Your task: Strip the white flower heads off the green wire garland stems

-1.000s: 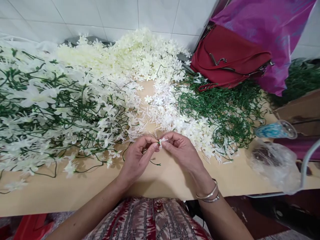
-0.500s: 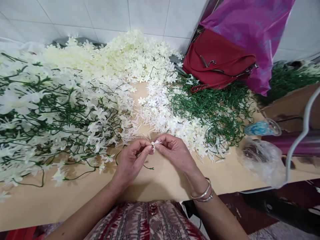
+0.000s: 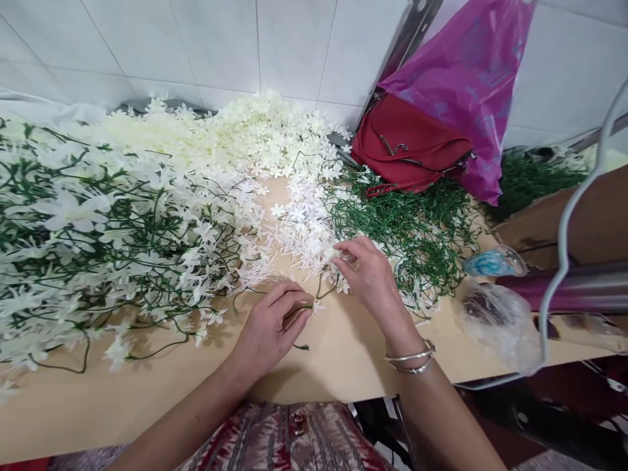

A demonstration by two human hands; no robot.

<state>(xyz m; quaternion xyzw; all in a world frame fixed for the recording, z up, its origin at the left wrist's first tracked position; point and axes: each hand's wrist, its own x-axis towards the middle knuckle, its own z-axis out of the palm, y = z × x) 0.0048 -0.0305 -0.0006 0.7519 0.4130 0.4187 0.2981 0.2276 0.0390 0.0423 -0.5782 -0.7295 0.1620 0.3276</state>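
My left hand (image 3: pixel 275 327) pinches a thin green stem (image 3: pixel 303 347) near the middle of the table; a small white flower (image 3: pixel 317 305) shows just past its fingertips. My right hand (image 3: pixel 366 271) is up and to the right, thumb and forefinger bent over the edge of the white stamen pile (image 3: pixel 311 242); whether anything lies between those fingertips is too small to tell. Large white flowers on green stems (image 3: pixel 122 242) fill the left side. Pale yellow blossoms (image 3: pixel 255 124) are heaped at the back. Green stems (image 3: pixel 417 222) lie tangled beyond my right hand.
A red bag (image 3: pixel 412 144) and a purple plastic bag (image 3: pixel 471 85) rest against the tiled wall at the back right. Nearer on the right are a blue and white cup (image 3: pixel 493 261), a clear plastic bag (image 3: pixel 500 327), a curved grey tube (image 3: pixel 564 222) and a cardboard box (image 3: pixel 589 216).
My right hand has let go of the small flower and moved up and right to the pile. My left hand still holds the stem, slightly farther right. The view has shifted a little.
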